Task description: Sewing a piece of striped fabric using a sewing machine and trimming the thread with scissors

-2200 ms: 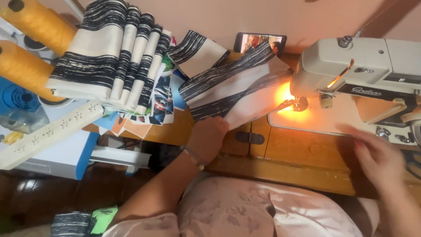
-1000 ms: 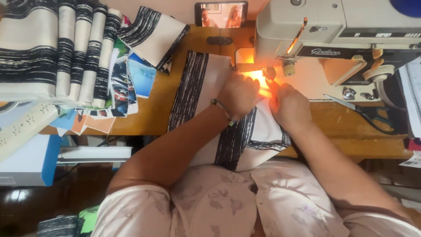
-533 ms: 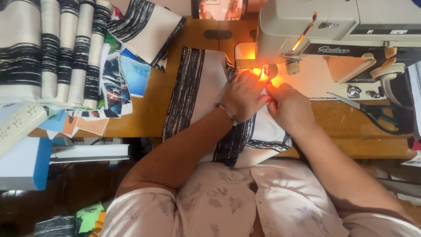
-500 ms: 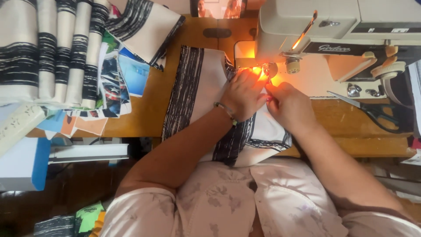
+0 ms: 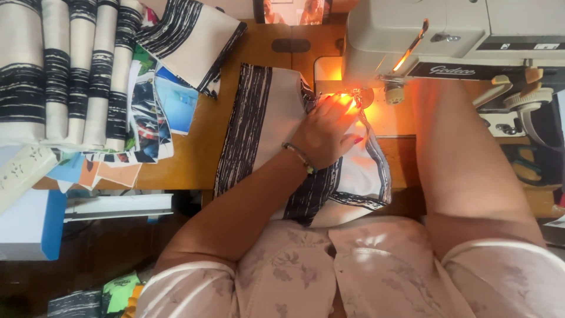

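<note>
A cream fabric piece with black streaked stripes (image 5: 259,112) lies across the wooden table (image 5: 188,159) and hangs down onto my lap. My left hand (image 5: 326,132) rests palm down on it. Its fingertips hold the cloth at the lit presser foot (image 5: 353,97) of the cream sewing machine (image 5: 447,29). A thin bracelet circles that wrist. My right forearm (image 5: 465,153) reaches up past the machine bed, and my right hand is hidden behind the machine's arm.
A row of folded striped fabric pieces (image 5: 53,70) sits at the left, with one more piece (image 5: 188,35) beside it. Printed paper sheets (image 5: 153,112) lie under them. A phone (image 5: 291,10) leans at the back. A blue and white box (image 5: 29,227) is lower left.
My right hand left the fabric at the needle and went up behind the machine arm. My left hand stays on the cloth by the presser foot. The view moved closer.
</note>
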